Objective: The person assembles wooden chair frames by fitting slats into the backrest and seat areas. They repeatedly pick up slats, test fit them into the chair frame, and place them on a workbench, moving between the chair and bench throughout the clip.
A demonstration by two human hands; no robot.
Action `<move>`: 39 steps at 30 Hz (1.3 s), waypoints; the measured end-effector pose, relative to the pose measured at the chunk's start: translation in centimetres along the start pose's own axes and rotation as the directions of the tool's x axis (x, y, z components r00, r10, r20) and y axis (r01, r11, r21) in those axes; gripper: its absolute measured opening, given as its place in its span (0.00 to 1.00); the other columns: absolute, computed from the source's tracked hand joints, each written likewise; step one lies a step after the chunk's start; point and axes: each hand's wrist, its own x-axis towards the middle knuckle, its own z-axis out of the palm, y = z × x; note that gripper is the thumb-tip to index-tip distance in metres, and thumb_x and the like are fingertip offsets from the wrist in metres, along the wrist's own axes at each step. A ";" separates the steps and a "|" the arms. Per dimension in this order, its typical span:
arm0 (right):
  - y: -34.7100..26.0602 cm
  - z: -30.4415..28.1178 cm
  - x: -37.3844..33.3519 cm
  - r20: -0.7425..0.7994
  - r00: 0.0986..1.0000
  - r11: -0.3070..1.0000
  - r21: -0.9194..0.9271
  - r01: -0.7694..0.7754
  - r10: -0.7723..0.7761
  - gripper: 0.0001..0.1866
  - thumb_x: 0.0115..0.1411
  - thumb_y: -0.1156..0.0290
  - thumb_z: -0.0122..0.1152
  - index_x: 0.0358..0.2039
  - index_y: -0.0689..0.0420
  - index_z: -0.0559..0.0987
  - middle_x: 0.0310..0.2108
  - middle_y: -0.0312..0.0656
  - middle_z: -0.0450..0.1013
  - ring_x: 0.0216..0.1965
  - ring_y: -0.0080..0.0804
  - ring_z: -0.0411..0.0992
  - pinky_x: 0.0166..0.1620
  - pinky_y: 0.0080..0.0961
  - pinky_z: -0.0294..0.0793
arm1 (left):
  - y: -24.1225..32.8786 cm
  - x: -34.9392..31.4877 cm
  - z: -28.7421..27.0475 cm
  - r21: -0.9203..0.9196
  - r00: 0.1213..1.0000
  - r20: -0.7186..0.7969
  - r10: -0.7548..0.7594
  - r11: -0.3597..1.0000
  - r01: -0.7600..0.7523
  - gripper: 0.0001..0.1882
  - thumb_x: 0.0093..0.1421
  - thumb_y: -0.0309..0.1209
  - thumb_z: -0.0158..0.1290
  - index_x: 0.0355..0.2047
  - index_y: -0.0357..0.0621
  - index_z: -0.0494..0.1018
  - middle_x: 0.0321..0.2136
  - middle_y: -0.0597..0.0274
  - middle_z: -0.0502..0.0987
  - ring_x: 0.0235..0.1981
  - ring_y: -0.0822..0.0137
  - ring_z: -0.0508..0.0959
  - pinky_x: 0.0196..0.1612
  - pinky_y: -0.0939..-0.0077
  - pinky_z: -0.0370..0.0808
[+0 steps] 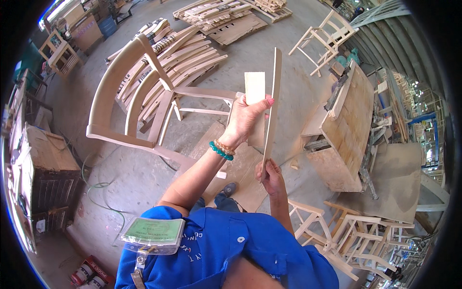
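My left hand [245, 118] is closed round a pale, flat rectangular wooden piece [255, 85], whose lower part shows beneath the hand. Its thumb tip touches a long, thin wooden slat [274, 82] held upright alongside. Lower down, my right hand [271, 176] grips the bottom end of that slat between thumb and fingers. Just left of my left hand stands an unfinished wooden chair frame [103, 103] with a curved backrest; my forearm and hand hide part of it.
Curved wooden parts [192, 60] lie piled on the floor beyond the chair. A wooden box-like bench [349, 130] stands at right, with chair frames [365, 236] below it. Another chair frame [325, 41] is at far right. A green hose [98, 185] crosses the floor beside a dark cabinet [53, 176].
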 end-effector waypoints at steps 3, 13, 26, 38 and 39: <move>1.0 1.3 0.4 0.137 0.990 0.998 0.064 -0.022 0.013 0.11 0.66 0.62 0.47 0.35 0.56 0.72 0.22 0.37 0.69 0.23 0.23 0.67 0.27 0.19 0.65 | 1.4 -0.9 -1.6 -0.005 0.999 -0.013 0.034 0.999 -0.034 0.09 0.54 0.31 0.62 0.34 0.44 0.77 0.29 0.70 0.77 0.30 0.78 0.75 0.30 0.80 0.74; 3.7 6.6 1.8 0.316 0.948 0.997 0.049 -0.059 0.041 0.14 0.68 0.61 0.43 0.31 0.55 0.71 0.17 0.36 0.65 0.19 0.22 0.60 0.24 0.22 0.59 | 6.8 -3.3 -9.1 -0.265 0.997 -0.067 -0.034 0.964 0.015 0.26 0.59 0.60 0.44 0.21 0.51 0.62 0.15 0.71 0.66 0.15 0.77 0.67 0.20 0.82 0.68; 5.0 9.5 3.9 0.469 0.783 0.913 -0.207 -0.353 0.409 0.22 0.68 0.51 0.38 0.22 0.50 0.65 0.06 0.30 0.54 0.09 0.18 0.49 0.15 0.17 0.47 | 8.4 -6.4 -15.8 -0.337 0.962 -0.271 0.042 0.932 -0.135 0.34 0.56 0.70 0.33 0.25 0.51 0.66 0.14 0.78 0.52 0.12 0.84 0.52 0.12 0.90 0.49; 10.1 17.5 4.3 0.453 0.528 0.688 -0.347 -0.637 0.718 0.25 0.67 0.45 0.37 0.19 0.49 0.62 0.06 0.28 0.51 0.08 0.16 0.46 0.13 0.16 0.43 | 11.8 -12.8 -22.4 -0.220 0.746 -0.621 0.240 0.860 -0.460 0.29 0.62 0.62 0.36 0.20 0.52 0.62 0.19 0.72 0.64 0.20 0.77 0.65 0.20 0.85 0.63; 10.9 18.4 4.4 0.459 0.508 0.676 -0.366 -0.640 0.729 0.25 0.67 0.45 0.37 0.19 0.49 0.62 0.06 0.28 0.51 0.08 0.16 0.46 0.13 0.16 0.43 | 12.5 -13.6 -23.6 -0.240 0.735 -0.637 0.234 0.846 -0.477 0.29 0.62 0.62 0.36 0.20 0.52 0.61 0.19 0.72 0.64 0.19 0.77 0.65 0.20 0.85 0.64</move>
